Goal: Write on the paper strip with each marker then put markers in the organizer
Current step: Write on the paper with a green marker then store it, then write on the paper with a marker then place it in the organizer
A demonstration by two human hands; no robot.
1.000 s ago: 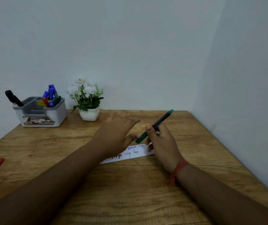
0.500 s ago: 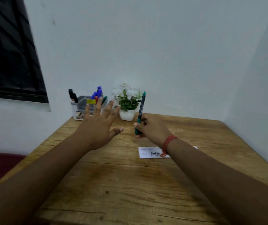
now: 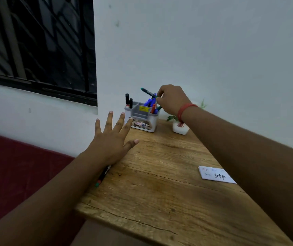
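Over wooden table (image 3: 159, 174): left hand (image 3: 110, 142) splayed, right hand (image 3: 172, 101) pinching green marker (image 3: 148, 93).

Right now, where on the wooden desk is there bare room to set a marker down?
Bare wood lies between the grey organizer, the written paper strip and the near edge of the wooden desk. It is crowded at the back, by the organizer and the white flower pot. A dark marker lies along the left edge.

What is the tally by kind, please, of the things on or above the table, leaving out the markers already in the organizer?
Organizer: 1
Potted plant: 1
Paper strip: 1
Markers outside the organizer: 2 (green marker held by the right hand; loose marker lying on the table)
Total: 5
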